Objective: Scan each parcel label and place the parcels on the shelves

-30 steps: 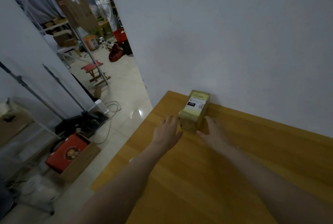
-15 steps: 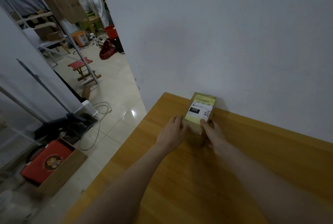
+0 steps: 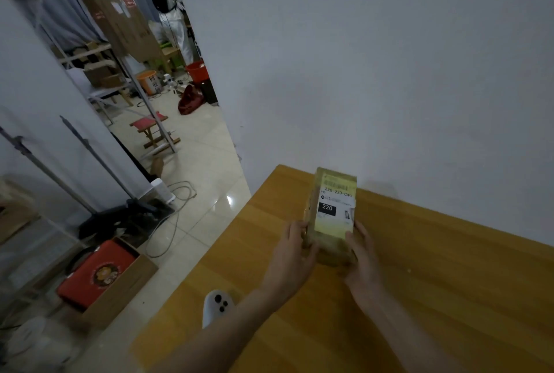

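— Parcel? (image 3: 331, 216)
— Small cardboard box at about 1 o'clock from frame centre, on the wooden table (image 3: 434, 267), close to the white wall (image 3: 374, 57). Far end just beside the wall; cannot tell whether touching.

— Label? (image 3: 337, 203)
— On the top face, pale yellow and white. Black patch reading "220", a small code square at its 3 o'clock, a printed line above reading roughly "220-220-C40".

— Left hand? (image 3: 292, 255)
— Curled round the parcel's near left edge, at 9 o'clock of the box, fingers against the side and thumb towards the near end.

— Right hand? (image 3: 364, 261)
— Clamped on the near right edge, at 3 o'clock of the box, fingertips reaching up beside the label. Both hands gripping, parcel between them.

— Lifted or resting?
— Cannot tell; near end hidden by the hands.

— Anything else on the table?
— White handheld device (image 3: 216, 306) with dark round buttons at 7 o'clock of the parcel, near the table's left edge, partly hidden behind the left forearm.

— Beyond the table?
— At 9 o'clock, on the tiled floor, a red case (image 3: 97, 276) in an open carton. At 11 o'clock, a small red stool (image 3: 151, 128) and a metal rack (image 3: 99, 72) carrying cardboard boxes.
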Demonstrator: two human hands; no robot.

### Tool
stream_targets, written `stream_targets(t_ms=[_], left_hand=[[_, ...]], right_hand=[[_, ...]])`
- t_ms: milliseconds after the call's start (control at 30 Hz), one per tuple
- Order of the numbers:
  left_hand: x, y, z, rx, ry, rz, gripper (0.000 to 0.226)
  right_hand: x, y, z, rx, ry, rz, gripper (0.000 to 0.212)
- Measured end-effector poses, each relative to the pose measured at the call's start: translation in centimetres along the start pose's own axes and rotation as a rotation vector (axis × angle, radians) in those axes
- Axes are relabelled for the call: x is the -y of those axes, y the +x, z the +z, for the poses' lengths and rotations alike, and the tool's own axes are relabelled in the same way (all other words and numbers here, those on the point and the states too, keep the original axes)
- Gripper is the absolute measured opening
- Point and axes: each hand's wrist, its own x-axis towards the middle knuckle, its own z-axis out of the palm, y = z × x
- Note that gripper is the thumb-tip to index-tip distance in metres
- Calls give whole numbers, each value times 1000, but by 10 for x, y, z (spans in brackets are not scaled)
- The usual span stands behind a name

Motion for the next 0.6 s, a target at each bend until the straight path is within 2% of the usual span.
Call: stream_targets(t_ms=[200,300,400,433,533,600], left_hand=[[-85,-83,-16,-125,-41,121,39],[-145,-143,-17,-175,-78,148,43],[-214,-212,-9,-190,-203,151,39],[-236,-235,-5,-180,-265,139,38],[-297,-302,12,-91,-413,69,35],[-332,-346,27,9,-478,28,39]], right_hand=[[25,-116,-6,6,41,-147,46],[47,-187,-27,43,89,-218,50],[71,-265,-63,91,128,-253,64],[80,-293,-78,100,126,-270,65],[110,-379,-129,78,65,-370,48],[131,-437,-164,61,-104,-440,59]])
